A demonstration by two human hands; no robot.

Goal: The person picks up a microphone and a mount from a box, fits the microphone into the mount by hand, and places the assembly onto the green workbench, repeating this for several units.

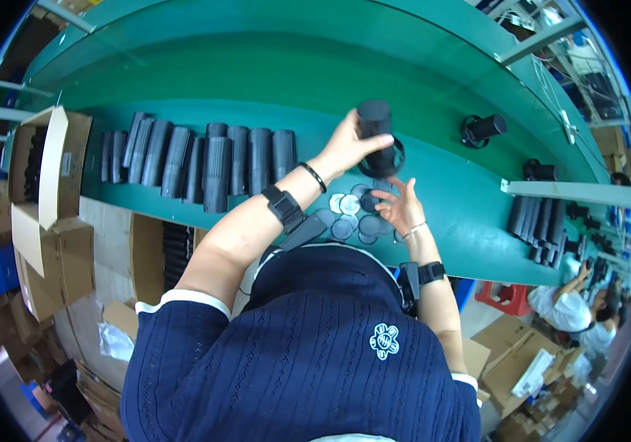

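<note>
My left hand [346, 147] is wrapped round a black cylinder with a wider ring at its lower end [376, 118], holding it tilted above the green table. Just below that ring, my right hand [406, 212] is open with its fingers apart, and I see nothing in it. Beside my right fingertips lies a loose cluster of round discs; some are pale or clear [349, 205] and others dark [370, 225]. To the left of my left forearm, several black ribbed tubes [217, 173] stand or lean in a row on the table.
On the right of the green table [463, 214] sit another ringed black cylinder [486, 128] and more dark tubes [537, 219]. A pale metal post [573, 193] crosses there. Open cardboard boxes [61, 166] stand at the left. A red stool [505, 297] and other people [562, 306] are at the lower right.
</note>
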